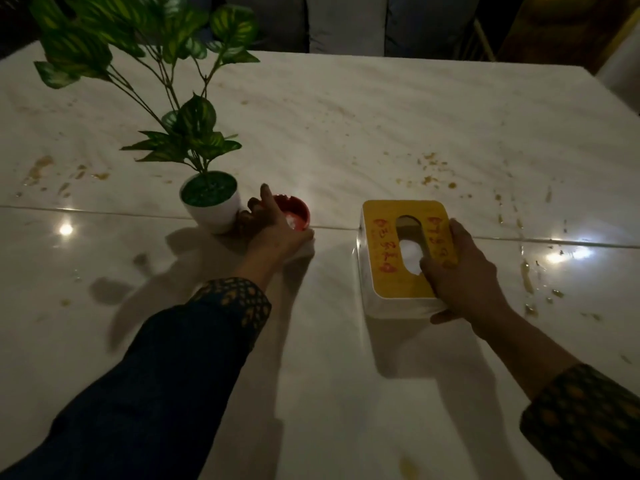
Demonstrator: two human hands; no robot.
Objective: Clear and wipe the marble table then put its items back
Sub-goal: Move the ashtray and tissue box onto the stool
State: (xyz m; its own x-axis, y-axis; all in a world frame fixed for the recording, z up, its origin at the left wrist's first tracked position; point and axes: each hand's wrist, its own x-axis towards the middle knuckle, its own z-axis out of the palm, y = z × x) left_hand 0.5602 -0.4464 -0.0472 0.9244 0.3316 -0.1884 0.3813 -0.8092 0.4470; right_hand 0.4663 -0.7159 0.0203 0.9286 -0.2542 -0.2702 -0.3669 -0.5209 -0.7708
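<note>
A white tissue box [384, 292] with a yellow lid stands right of centre on the marble table [346, 116]. My right hand [460, 271] grips its right side, thumb at the lid's oval slot where white tissue shows. My left hand [273, 230] holds a small red ashtray [294, 211], with a white cloth or tissue under the palm. Just left of the ashtray stands a white pot with a green plant [211, 202], touching my fingers.
Brown crumbs and smears [429, 171] dot the table's middle, left edge and right side. A seam [104, 211] runs across the tabletop. Dark chairs or cushions [346, 22] stand beyond the far edge. The plant's leaves [138, 39] overhang the far left.
</note>
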